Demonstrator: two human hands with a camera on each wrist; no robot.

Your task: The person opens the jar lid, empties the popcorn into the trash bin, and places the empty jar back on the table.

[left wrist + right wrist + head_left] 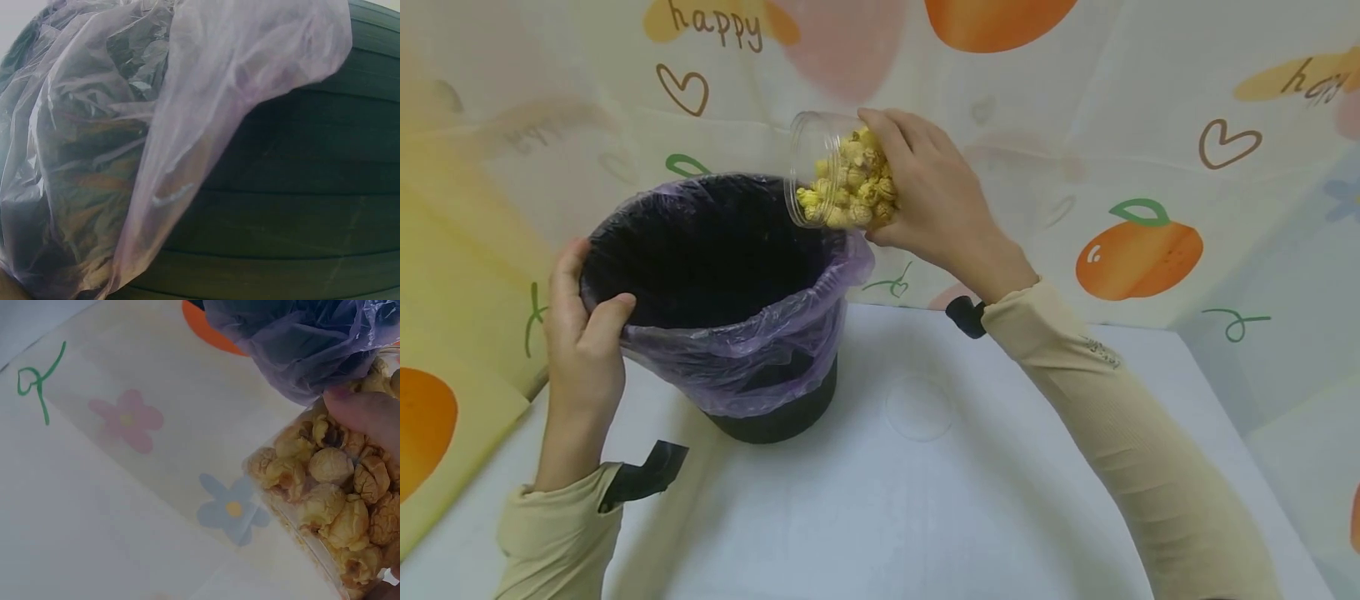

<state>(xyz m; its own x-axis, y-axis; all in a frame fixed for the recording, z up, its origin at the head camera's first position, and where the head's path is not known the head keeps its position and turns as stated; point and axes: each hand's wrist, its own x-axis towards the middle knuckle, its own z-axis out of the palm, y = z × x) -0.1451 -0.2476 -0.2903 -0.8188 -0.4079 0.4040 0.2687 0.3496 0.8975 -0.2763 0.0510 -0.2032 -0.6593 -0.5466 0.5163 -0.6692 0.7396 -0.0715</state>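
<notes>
My right hand (936, 187) grips a clear plastic jar (811, 137) by its base end, tipped on its side with its mouth toward the left. Yellow popcorn (857, 187) lies inside the jar, and the right wrist view shows the popcorn (337, 500) close up beside the thumb. The jar's mouth hangs over the right rim of a black trash bin (775, 425). A translucent purple garbage bag (760, 358) lines the bin and folds over its rim. On the bin's left, my left hand (583, 333) holds the rim, thumb on the near edge; its other fingers are partly hidden.
A clear round lid (920, 407) lies on the white table (970, 500), right of the bin. Behind the table hangs a printed cloth (1030, 125) with oranges, hearts and lettering. Dark straps sit at both wrists.
</notes>
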